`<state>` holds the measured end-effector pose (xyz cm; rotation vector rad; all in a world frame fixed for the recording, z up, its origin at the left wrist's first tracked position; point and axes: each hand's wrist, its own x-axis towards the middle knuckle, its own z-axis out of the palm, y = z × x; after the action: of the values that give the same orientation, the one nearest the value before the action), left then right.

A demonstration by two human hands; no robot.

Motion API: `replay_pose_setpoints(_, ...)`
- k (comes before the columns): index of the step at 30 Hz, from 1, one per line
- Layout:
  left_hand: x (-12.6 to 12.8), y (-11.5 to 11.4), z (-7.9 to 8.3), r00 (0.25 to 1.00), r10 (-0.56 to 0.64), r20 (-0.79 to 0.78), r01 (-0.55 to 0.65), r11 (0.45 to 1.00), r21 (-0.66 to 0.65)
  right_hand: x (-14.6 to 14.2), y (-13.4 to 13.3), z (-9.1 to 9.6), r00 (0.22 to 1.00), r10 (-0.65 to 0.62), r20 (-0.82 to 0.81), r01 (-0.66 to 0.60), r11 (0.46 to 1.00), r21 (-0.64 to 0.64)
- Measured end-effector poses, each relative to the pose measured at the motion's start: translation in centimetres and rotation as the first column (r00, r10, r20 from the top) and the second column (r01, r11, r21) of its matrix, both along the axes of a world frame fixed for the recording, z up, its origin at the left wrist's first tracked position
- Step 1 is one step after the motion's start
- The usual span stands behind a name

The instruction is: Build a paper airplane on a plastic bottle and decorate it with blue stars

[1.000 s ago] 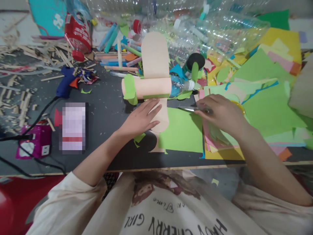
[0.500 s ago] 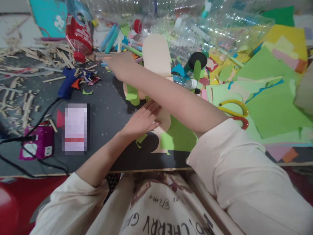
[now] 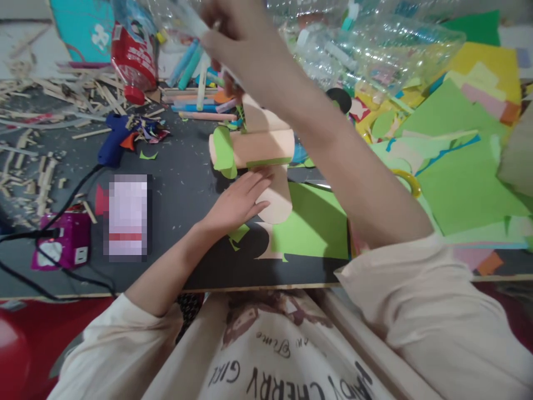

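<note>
My left hand (image 3: 237, 203) lies flat, fingers stretched out, on the near peach paper wing (image 3: 278, 206) of a model plane. The plane's body is a bottle wrapped in peach paper (image 3: 260, 145) with green paper trim (image 3: 222, 149). It lies on the dark table (image 3: 183, 183). My right hand (image 3: 245, 47) is raised above the plane, near the top of the view, fingers closed round a pale stick-like thing (image 3: 195, 25) that is blurred by motion. My right forearm crosses over the plane's nose and hides it.
A blue glue gun (image 3: 111, 141) and wooden sticks (image 3: 37, 105) lie at the left, with a purple power strip (image 3: 66, 247) and a phone (image 3: 127, 216) nearer. Markers (image 3: 200, 108), clear plastic bottles (image 3: 375, 44) and coloured paper sheets (image 3: 458, 183) fill the back and right. Yellow-handled scissors (image 3: 408, 180) rest on the paper.
My right hand let go of the scissors, reached across to the markers at the back, and has now lifted up with a pale stick. My left hand stayed on the wing.
</note>
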<state>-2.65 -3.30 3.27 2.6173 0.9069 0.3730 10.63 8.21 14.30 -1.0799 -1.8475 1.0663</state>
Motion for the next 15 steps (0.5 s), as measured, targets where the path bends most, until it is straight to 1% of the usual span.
replay_pose_setpoints(1,-0.1,0.0,0.2,1.000,0.022,0.012,-0.021,0.999,-0.029,1.8,-1.6,0.0,0.999,-0.017,0.047,0.016,0.999,0.028)
replay_pose_setpoints(2,-0.1,0.0,0.3,0.999,0.039,0.024,-0.038,0.998,-0.049,3.5,-3.3,-0.3,0.993,-0.054,0.106,0.051,0.998,0.029)
replay_pose_setpoints(3,-0.1,0.0,0.4,0.998,0.052,0.039,-0.049,0.997,-0.062,5.1,-5.1,-0.8,0.973,-0.068,0.219,0.070,0.998,0.000)
replay_pose_setpoints(4,-0.1,0.0,0.5,0.997,0.060,0.055,-0.056,0.996,-0.070,6.7,-6.9,-1.5,0.941,-0.142,0.308,0.142,0.990,0.022)
replay_pose_setpoints(5,-0.1,0.0,0.6,0.995,0.065,0.070,-0.059,0.995,-0.077,8.0,-8.6,-2.4,0.907,-0.200,0.370,0.210,0.978,0.013)
replay_pose_setpoints(7,-0.1,0.1,0.6,0.994,0.068,0.085,-0.061,0.994,-0.089,10.0,-11.7,-4.2,0.869,-0.201,0.452,0.241,0.970,-0.032)
replay_pose_setpoints(9,0.0,0.1,0.6,0.994,0.079,0.080,-0.071,0.992,-0.101,11.2,-14.1,-5.9,0.873,-0.163,0.460,0.236,0.966,-0.105)
replay_pose_setpoints(10,-0.1,0.2,0.6,0.994,0.087,0.071,-0.079,0.991,-0.110,11.5,-14.9,-6.6,0.886,-0.128,0.445,0.216,0.965,-0.152)
replay_pose_setpoints(11,-0.1,0.2,0.5,0.994,0.095,0.060,-0.087,0.989,-0.118,11.7,-15.6,-7.3,0.901,-0.119,0.417,0.207,0.963,-0.172)
replay_pose_setpoints(12,-0.1,0.3,0.5,0.993,0.102,0.052,-0.095,0.988,-0.125,11.9,-15.9,-7.8,0.908,-0.135,0.398,0.221,0.958,-0.180)
replay_pose_setpoints(13,-0.1,0.3,0.5,0.993,0.107,0.046,-0.100,0.986,-0.134,12.1,-16.1,-8.2,0.904,-0.180,0.389,0.260,0.951,-0.165)
replay_pose_setpoints(15,-0.2,0.3,0.5,0.993,0.111,0.044,-0.103,0.982,-0.155,12.4,-15.8,-8.6,0.893,-0.236,0.384,0.308,0.942,-0.137)
